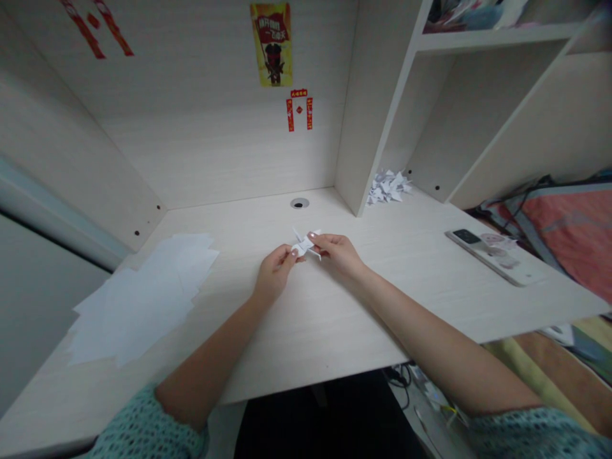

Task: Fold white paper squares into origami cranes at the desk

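A small white folded paper crane (304,244) is held just above the middle of the pale wooden desk (335,319). My left hand (276,271) pinches its left side with thumb and fingers closed. My right hand (339,250) pinches its right side, fingers curled on the paper. Both forearms reach in from the bottom of the view, in teal knitted sleeves.
A spread of white paper sheets (143,296) lies on the desk's left. A heap of finished white paper cranes (388,186) sits in the shelf nook at the back right. A phone (495,255) lies at the right. A cable hole (299,203) is behind the hands.
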A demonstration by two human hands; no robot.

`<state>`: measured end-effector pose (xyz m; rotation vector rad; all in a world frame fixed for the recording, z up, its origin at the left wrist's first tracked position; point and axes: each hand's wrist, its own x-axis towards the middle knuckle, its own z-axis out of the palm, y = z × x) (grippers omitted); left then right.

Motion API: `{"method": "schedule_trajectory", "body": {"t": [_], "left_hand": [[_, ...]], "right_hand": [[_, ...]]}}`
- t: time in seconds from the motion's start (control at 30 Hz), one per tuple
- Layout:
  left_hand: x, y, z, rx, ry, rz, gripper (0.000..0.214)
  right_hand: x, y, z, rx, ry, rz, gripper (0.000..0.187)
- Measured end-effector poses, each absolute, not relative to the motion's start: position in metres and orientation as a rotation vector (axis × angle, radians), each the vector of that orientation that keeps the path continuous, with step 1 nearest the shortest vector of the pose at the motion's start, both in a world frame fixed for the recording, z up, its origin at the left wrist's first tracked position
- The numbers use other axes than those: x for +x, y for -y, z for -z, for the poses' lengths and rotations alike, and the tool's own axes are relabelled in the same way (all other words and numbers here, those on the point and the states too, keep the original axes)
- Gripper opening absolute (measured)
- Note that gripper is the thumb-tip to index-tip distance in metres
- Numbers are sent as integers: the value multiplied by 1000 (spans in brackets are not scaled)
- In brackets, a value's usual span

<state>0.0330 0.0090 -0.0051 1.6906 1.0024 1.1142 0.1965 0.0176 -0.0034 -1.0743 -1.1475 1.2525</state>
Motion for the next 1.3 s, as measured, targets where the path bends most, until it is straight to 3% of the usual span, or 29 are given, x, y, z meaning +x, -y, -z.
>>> {"method": "schedule_trajectory", "body": {"t": [0.6, 1.3], "left_hand": [[35, -10, 10, 1687, -1061, -1113, 26], [33, -14, 9, 1682, -1021, -1110, 22]], "right_hand": [[192, -12, -2, -1103, 1312, -1044, 43], [193, -19, 8, -937, 1032, -1547, 37]]}}
